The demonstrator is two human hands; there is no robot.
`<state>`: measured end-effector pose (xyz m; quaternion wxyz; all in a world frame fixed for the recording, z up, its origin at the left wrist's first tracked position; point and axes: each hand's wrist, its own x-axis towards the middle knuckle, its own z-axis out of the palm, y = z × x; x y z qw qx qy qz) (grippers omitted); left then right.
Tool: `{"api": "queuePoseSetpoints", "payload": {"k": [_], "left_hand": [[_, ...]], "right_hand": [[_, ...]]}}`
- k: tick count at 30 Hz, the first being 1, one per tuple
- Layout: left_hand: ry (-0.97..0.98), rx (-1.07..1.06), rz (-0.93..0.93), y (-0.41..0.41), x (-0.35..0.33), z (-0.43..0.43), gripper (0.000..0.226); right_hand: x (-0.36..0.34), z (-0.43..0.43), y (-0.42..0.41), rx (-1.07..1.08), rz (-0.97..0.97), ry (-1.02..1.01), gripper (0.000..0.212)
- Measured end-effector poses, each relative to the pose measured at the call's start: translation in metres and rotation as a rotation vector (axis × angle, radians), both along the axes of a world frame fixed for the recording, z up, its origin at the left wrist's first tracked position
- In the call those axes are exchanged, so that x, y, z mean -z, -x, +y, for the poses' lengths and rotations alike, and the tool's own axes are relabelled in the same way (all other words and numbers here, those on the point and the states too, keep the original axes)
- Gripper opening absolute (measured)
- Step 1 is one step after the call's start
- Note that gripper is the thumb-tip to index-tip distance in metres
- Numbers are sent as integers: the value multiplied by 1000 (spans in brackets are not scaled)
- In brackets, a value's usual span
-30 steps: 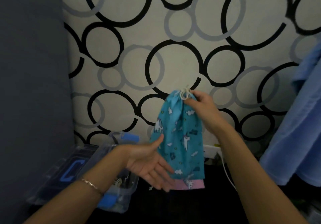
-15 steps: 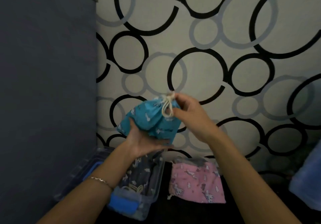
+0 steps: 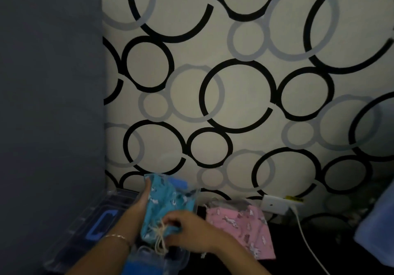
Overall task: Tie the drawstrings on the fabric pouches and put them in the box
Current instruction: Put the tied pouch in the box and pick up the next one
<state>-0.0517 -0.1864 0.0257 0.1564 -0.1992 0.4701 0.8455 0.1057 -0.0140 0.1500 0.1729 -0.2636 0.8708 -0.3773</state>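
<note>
A teal unicorn-print pouch lies in the clear plastic box at the bottom centre, its tied cream drawstring hanging at the near end. My left hand holds the pouch along its left side, fingers reaching to the far end. My right hand grips the gathered neck next to the drawstring. A pink unicorn-print pouch lies flat on the dark surface just right of the box.
The box's clear lid with a blue latch lies to the left, against a dark grey panel. A white charger and cable sit by the circle-patterned wall. Blue fabric hangs at the right edge.
Both hands have lowered the teal pouch from chest height down into the box. The view has tilted down and left with them.
</note>
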Motion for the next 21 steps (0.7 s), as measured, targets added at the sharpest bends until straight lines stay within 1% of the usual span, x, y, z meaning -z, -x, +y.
{"api": "queuePoseSetpoints", "payload": {"k": [1, 2, 4, 5, 6, 7, 8, 9, 10, 11, 12, 13, 14, 15, 16, 18, 19, 20, 21], "left_hand": [[30, 67, 23, -31, -38, 9, 72], [110, 134, -4, -43, -54, 14, 70], [202, 225, 39, -59, -67, 15, 66], [296, 233, 40, -62, -72, 14, 63], [463, 233, 104, -66, -73, 13, 58], [702, 231, 211, -67, -73, 10, 52], [1003, 204, 348, -67, -73, 7, 44], [1280, 88, 506, -71, -77, 7, 32], [1467, -11, 645, -71, -79, 7, 17], [1587, -28, 769, -70, -81, 8, 7], [1683, 82, 840, -72, -87, 12, 10], [1746, 289, 851, -67, -81, 14, 16], [1805, 479, 804, -69, -80, 19, 20], [1867, 644, 717, -70, -74, 25, 23], [1909, 778, 630, -74, -68, 29, 27], [1953, 977, 438, -84, -59, 33, 38], [1924, 1053, 372, -88, -53, 33, 41], [1882, 1114, 318, -90, -47, 31, 40], [1843, 1151, 276, -91, -43, 27, 40]], "right_hand": [[7, -3, 1, 10, -20, -16, 28], [11, -3, 1, -1, -43, -33, 30], [14, -3, 3, -94, -103, -103, 31], [11, 0, 5, -140, -143, -136, 29], [7, 1, 8, -141, -193, -138, 22], [1, 1, 13, -84, -212, -101, 15], [1, 4, 23, 38, -183, -58, 17], [3, 5, 34, 179, -103, -34, 23], [6, 4, 44, 306, 0, -46, 23], [11, 2, 53, 385, 114, -92, 23], [19, -2, 64, 410, 211, -150, 25], [29, -9, 72, 386, 257, -204, 26], [39, -17, 79, 359, 280, -244, 21], [50, -25, 85, 313, 283, -311, 10], [63, -32, 92, 267, 281, -390, 22], [81, -40, 95, 171, 243, -662, 65], [87, -43, 93, 168, 220, -796, 80], [94, -44, 94, 162, 231, -903, 86], [98, -45, 92, 173, 241, -977, 88]]}}
